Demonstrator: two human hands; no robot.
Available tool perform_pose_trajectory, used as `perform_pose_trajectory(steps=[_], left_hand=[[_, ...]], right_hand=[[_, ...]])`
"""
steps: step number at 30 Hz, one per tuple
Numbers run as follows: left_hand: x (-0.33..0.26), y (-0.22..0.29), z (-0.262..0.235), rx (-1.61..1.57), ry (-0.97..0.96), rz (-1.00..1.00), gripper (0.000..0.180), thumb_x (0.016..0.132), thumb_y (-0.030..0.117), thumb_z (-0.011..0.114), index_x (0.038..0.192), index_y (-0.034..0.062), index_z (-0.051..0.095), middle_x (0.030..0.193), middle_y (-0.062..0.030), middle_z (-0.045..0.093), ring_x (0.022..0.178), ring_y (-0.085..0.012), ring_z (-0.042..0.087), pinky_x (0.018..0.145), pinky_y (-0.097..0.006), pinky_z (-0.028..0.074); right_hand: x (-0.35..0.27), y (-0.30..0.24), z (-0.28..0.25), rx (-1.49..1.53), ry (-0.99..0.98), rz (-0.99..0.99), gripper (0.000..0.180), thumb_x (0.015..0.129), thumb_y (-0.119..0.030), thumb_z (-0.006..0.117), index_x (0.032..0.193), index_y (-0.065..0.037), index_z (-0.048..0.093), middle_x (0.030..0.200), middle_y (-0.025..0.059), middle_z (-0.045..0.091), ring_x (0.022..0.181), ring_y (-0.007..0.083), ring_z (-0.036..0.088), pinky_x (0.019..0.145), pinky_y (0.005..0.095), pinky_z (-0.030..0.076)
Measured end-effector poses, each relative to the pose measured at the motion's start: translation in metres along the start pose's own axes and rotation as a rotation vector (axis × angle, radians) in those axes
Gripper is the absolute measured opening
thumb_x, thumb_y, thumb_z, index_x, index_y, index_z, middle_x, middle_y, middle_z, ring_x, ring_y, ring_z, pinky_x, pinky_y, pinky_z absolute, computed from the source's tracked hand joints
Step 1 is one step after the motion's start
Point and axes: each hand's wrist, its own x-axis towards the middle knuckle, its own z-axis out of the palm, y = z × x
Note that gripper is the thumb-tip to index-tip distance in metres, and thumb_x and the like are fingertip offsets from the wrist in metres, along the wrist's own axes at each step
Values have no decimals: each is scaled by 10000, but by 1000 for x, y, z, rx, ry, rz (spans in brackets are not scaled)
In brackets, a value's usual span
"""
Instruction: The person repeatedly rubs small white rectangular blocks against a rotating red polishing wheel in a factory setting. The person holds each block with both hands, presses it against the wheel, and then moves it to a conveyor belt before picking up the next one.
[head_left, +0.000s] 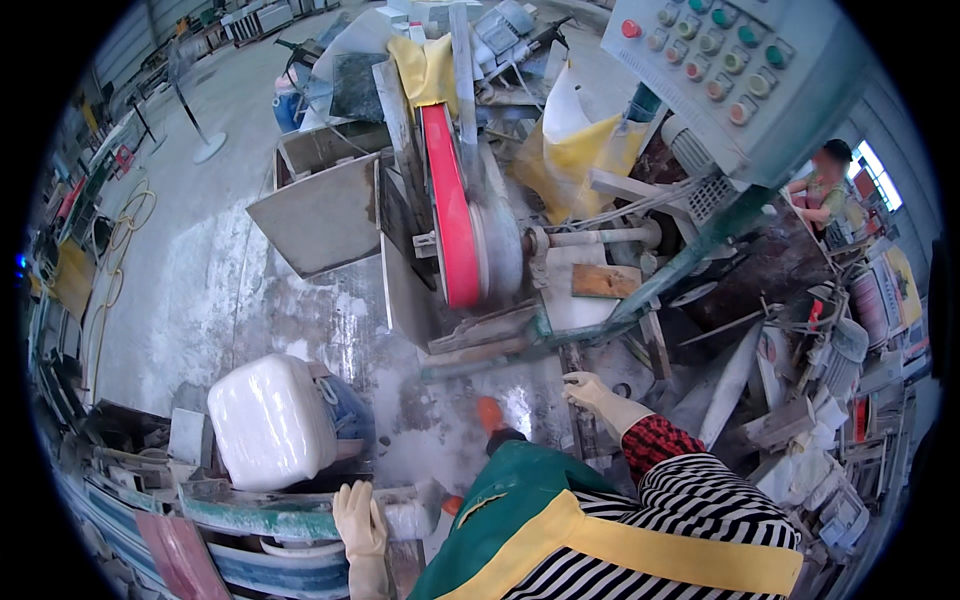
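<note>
Cream-coloured gloves cover both hands. My left hand [360, 525] is at the lower middle, fingers stretched out, beside the pale green-edged bench [270, 512]; whether it touches the edge I cannot tell. Nothing shows in it. My right hand [603, 398] reaches forward above the floor, fingers apart and slightly bent, with nothing in them. In front of me stands a belt grinding machine with a red belt [452, 220] running over a grey wheel [500, 250]. A glossy white, rounded box-shaped piece [270, 422] is left of my body, against a blue object [347, 410].
A control panel [715, 60] with coloured buttons hangs at upper right. Grey metal troughs [318, 215] flank the belt. Stacked scrap and parts [810, 440] crowd the right side, and another person [825, 185] is farther back. A yellow hose [120, 240] lies on the left floor.
</note>
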Motion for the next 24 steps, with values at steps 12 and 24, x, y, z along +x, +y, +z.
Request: perform_pose_trajectory(steps=[12, 24], left_hand=[[-7, -35, 6, -4, -416, -185, 335, 985, 312, 535, 1199, 103, 686, 1152, -243, 674, 1105, -403, 618, 1011, -493, 448], [278, -15, 60, -457, -511, -351, 264, 1015, 169, 570, 1141, -12, 716, 1082, -193, 737, 1045, -252, 707, 931, -344, 525]], right_hand=[[115, -17, -13, -25, -218, -143, 492, 909, -138, 660, 1370, 9, 570, 1067, 154, 734, 925, 196, 702, 841, 331, 556], [114, 76, -50, -45, 74, 172, 468, 900, -130, 658, 1351, -24, 597, 971, 124, 739, 820, 188, 704, 677, 327, 560]])
